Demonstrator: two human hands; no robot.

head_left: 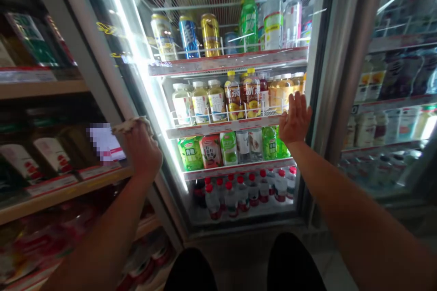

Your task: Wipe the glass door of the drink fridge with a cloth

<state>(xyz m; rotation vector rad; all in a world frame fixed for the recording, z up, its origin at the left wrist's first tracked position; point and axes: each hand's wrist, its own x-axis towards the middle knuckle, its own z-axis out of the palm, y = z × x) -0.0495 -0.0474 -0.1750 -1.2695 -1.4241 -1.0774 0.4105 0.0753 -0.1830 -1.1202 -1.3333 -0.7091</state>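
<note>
In the head view a lit glass-door drinks fridge fills the middle, with a metal frame (pixel 336 82) on its right. My left hand (pixel 143 152) is closed on a pale cloth (pixel 131 123), at the fridge's left edge beside the bright light strip. My right hand (pixel 295 118) is open, its fingers stretched upward, at the right part of the glass in front of the middle shelf. Whether its palm touches the glass I cannot tell. Behind it stand bottles of amber drink (pixel 285 85), partly hidden by the fingers.
Fridge shelves hold cans (pixel 210 34), a green bottle (pixel 249 20), iced tea bottles (pixel 234 97) and red-capped water bottles (pixel 230 198). Wooden shelves (pixel 68 186) with bottled goods stand close on the left. Another glass-fronted fridge (pixel 392 113) is on the right. My knees (pixel 191 270) show below.
</note>
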